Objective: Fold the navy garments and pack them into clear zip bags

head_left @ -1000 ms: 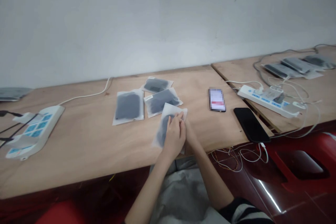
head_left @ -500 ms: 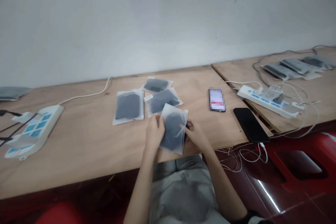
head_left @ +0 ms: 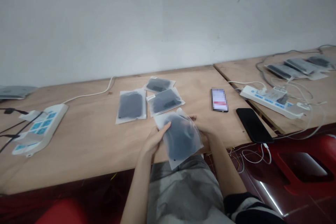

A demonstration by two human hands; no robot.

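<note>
A frosted plastic pouch (head_left: 182, 138) with a dark flat item inside is held tilted over the table's front edge, its lower corner above my lap. My left hand (head_left: 154, 140) grips its left side, thumb lying on the front face and the other fingers underneath. Behind the right side is my right hand (head_left: 201, 128), closed against the pouch; most of its fingers are hidden, with only tips showing past the upper edge. Just beyond lie similar pouches: one on the left (head_left: 131, 105), a labelled one (head_left: 166, 101) nearest the held pouch, and another (head_left: 159, 84) behind it.
On the wooden table (head_left: 91, 129), a lit phone (head_left: 219, 99) and a dark phone on a cable (head_left: 253, 124) lie to the right. Power strips stand left (head_left: 44, 129) and right (head_left: 271, 101). More pouches (head_left: 286, 71) rest far right. A red stool (head_left: 309, 178) is below.
The held pouch has turned and come lower, toward my lap. My right hand has moved from its right edge to behind it. The view has shifted slightly.
</note>
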